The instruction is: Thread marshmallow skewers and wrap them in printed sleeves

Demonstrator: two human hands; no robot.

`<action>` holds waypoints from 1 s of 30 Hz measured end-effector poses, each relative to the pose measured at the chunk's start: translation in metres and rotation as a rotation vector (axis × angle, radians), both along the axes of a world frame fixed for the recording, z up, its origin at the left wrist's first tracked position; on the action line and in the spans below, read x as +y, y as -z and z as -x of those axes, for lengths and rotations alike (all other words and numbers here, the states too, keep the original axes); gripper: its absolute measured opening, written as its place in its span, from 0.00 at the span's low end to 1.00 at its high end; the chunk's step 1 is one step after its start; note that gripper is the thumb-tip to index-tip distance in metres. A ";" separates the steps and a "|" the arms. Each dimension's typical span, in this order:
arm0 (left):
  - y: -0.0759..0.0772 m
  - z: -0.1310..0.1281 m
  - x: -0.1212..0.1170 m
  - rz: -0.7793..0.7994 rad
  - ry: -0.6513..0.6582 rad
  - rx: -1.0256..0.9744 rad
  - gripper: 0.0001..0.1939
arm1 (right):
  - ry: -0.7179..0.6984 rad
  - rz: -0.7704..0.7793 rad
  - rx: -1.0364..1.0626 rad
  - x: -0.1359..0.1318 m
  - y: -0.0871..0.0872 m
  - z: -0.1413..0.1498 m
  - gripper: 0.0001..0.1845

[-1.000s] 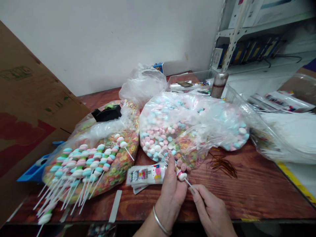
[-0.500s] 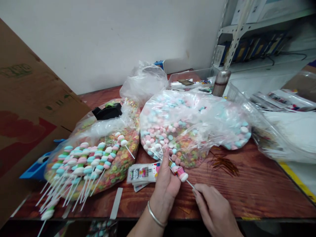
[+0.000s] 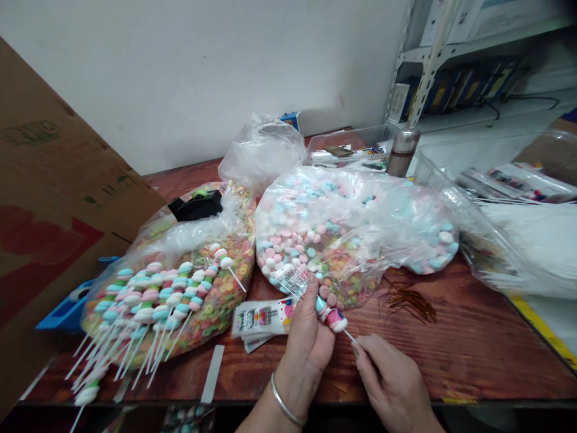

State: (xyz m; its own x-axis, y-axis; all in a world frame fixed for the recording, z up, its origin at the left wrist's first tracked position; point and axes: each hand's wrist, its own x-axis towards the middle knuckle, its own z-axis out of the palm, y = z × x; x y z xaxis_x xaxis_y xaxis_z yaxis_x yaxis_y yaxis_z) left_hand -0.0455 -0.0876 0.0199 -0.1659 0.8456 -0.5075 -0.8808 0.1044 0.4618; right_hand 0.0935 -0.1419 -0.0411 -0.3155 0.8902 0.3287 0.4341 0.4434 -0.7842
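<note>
Head view: both bare hands were at work over the near edge of the wooden surface (image 3: 478,343). The left hand (image 3: 310,337), with a bangle (image 3: 285,402) on its wrist, held a clear printed wrapper (image 3: 290,280); its thumb lay along the wrapper and its other fingers curled round from the far side. The candy skewer (image 3: 337,322) lay slantwise across this palm, its pink-and-white end toward the right hand (image 3: 392,373). The wrapper appeared to enclose at least part of the candy, though the thumb and palm hid much of it. The right hand's thumb and forefinger pinched the white stick (image 3: 350,337) just below the lowest marshmallow.

Left of the hands, a stack of printed sleeves (image 3: 261,317) lay flat on the surface. Further left, many candy skewers (image 3: 151,297) rested on a clear bag of ring-shaped pieces (image 3: 228,291), sticks pointing toward the near edge; a black tape dispenser (image 3: 196,205) sat on the same bag, behind them. Beyond the hands stood a large bag of pastel marshmallows (image 3: 311,192). Thin brown ties (image 3: 412,302) were bunched to its right, near the right hand but apart from it. A cardboard box (image 3: 49,174) flanked the far left.
</note>
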 end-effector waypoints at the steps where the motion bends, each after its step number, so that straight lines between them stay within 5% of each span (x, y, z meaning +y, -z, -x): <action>1: 0.000 0.000 0.000 0.016 -0.008 0.000 0.09 | 0.012 -0.184 -0.110 0.000 0.003 -0.002 0.06; 4: 0.000 0.001 0.001 0.047 -0.029 -0.003 0.08 | 0.068 -0.497 -0.308 0.000 0.009 -0.007 0.11; 7: 0.000 -0.001 0.000 0.040 -0.011 -0.018 0.08 | 0.107 -0.435 -0.240 0.000 0.009 -0.005 0.13; 9: 0.001 -0.001 0.000 0.020 0.004 -0.031 0.09 | 0.067 -0.109 -0.028 0.000 0.006 -0.002 0.06; 12: -0.001 0.001 0.000 -0.047 0.034 -0.092 0.12 | -0.073 0.702 0.490 0.000 -0.004 0.004 0.19; 14: -0.002 0.003 0.000 -0.088 0.054 -0.143 0.14 | -0.167 1.082 0.816 -0.001 -0.010 0.005 0.23; 18: -0.003 0.000 -0.002 -0.104 0.094 -0.204 0.15 | -0.216 1.294 1.097 -0.003 -0.017 0.008 0.22; 22: 0.003 -0.013 -0.007 -0.034 0.076 -0.146 0.14 | -0.145 1.205 0.959 -0.002 -0.014 0.012 0.23; 27: 0.008 -0.017 -0.007 0.051 0.047 -0.089 0.15 | 0.111 0.565 0.319 -0.006 -0.009 0.007 0.18; 30: 0.009 -0.016 -0.007 0.016 0.014 -0.012 0.15 | 0.159 0.340 0.129 -0.012 -0.007 0.004 0.14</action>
